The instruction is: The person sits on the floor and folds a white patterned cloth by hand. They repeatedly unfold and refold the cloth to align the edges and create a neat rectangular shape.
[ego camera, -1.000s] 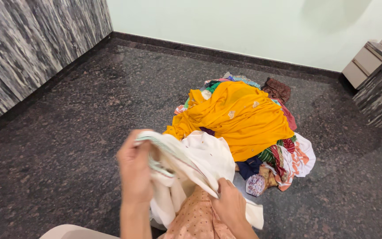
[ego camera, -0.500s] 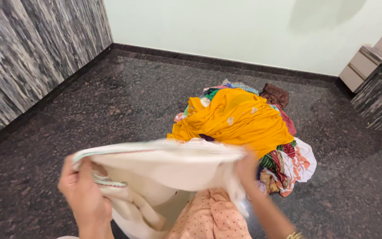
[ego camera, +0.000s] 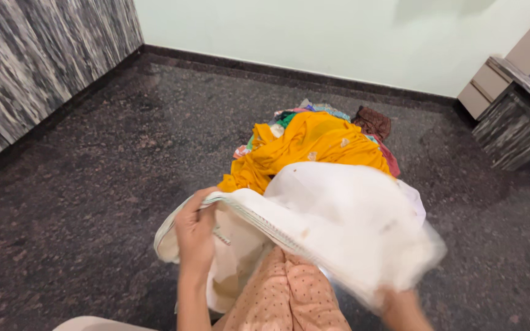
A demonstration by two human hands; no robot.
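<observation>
Cloth filled the middle of the view: a white garment (ego camera: 338, 227) with a striped trim along one edge was spread in the air above the person's lap, over a peach dotted fabric (ego camera: 286, 297) that lay on the knee below it. Judging by how things lay, the work on this piece was only at its start: the white garment was opened out but showed no fold, and behind it a heap of clothes (ego camera: 320, 141) topped by a yellow cloth (ego camera: 314, 144) sat unsorted on the dark speckled floor (ego camera: 93, 184), with no folded stack anywhere in sight. The left hand (ego camera: 196, 236) had its grip closed on the trimmed edge, fingers curled over the hem and thumb beneath. The right hand (ego camera: 400, 306) was low at the frame's bottom and blurred, mostly covered by the far end of the garment; it appeared to pinch the fabric there, though how tightly its grip was closed could not be told. Grey veined panelling (ego camera: 26, 67) ran along the left and a pale wall (ego camera: 314, 37) across the back.
</observation>
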